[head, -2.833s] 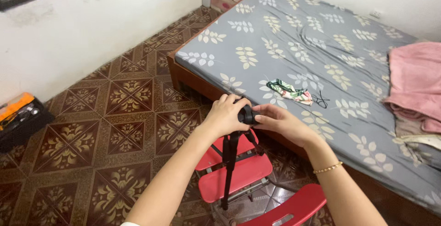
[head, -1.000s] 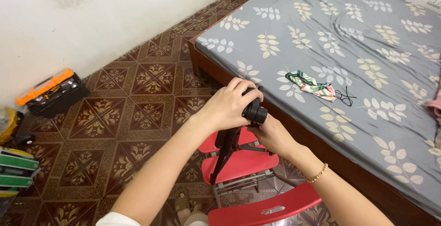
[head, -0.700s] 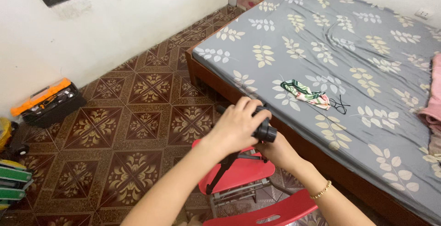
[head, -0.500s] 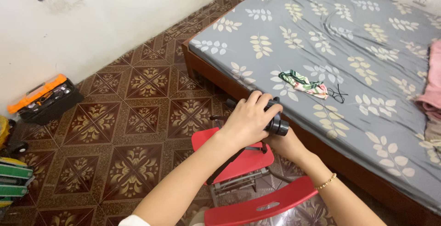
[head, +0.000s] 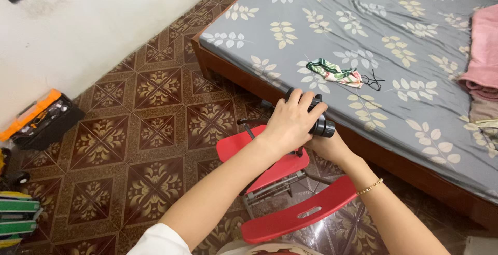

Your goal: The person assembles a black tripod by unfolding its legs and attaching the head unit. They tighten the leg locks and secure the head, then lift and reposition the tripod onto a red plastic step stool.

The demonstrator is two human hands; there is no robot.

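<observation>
Black device [head: 320, 125], looks like a small camera or tripod head, sits above the red chair [head: 270, 164], just off the bed edge. Left hand [head: 291, 122] wrapped over its top, fingers curled down round it, closed grip. Right hand [head: 326, 145] underneath and behind, mostly masked by the left hand and the device; it touches the device's underside, but whether the fingers close on it can't be told. Gold bracelet [head: 370, 186] on the right wrist. A thin black rod [head: 248, 127] sticks out left of the device over the chair seat; what it joins to is covered by the left forearm. Whatever stands under the device is blocked by both arms. Chair is a folding type, red seat and red backrest, metal frame partly visible between. Bed [head: 363, 42] to the right: grey sheet with pale leaf print, wooden frame. On the sheet, well apart from the hands, a patterned cloth [head: 334, 73] with a black cord [head: 371, 81] just beside it. Pink fabric [head: 482, 52] at the right edge, cut off. Floor is brown patterned tile [head: 155, 130]. Orange-and-black toolbox [head: 41, 120] against the white wall at left. Green-and-yellow items [head: 15, 218] at bottom left, cut off, can't identify.
</observation>
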